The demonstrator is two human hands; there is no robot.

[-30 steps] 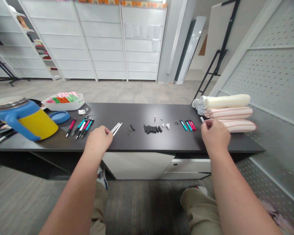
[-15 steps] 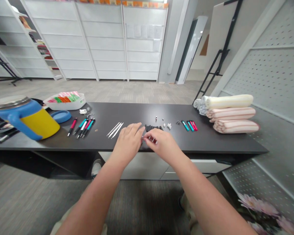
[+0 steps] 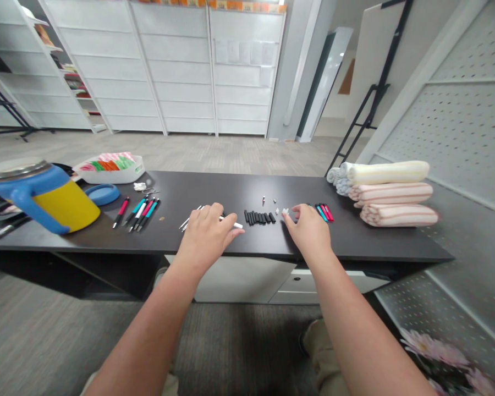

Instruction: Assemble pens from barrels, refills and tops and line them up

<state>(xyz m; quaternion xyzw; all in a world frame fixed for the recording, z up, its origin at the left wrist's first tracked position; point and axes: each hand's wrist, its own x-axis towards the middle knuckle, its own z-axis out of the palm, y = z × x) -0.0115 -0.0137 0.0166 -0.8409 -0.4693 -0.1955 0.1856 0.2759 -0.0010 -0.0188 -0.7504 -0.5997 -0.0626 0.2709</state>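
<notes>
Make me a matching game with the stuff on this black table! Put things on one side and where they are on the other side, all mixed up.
Things:
1. big mug
2. rolled towels
3. row of black caps
4. white tray

Places:
A. stacked at the table's right end
B. between the left hand and the right hand
C. lying on its side at the left end
D. at the far edge, behind the blue lid

Pairs: 1-C, 2-A, 3-B, 4-D
</notes>
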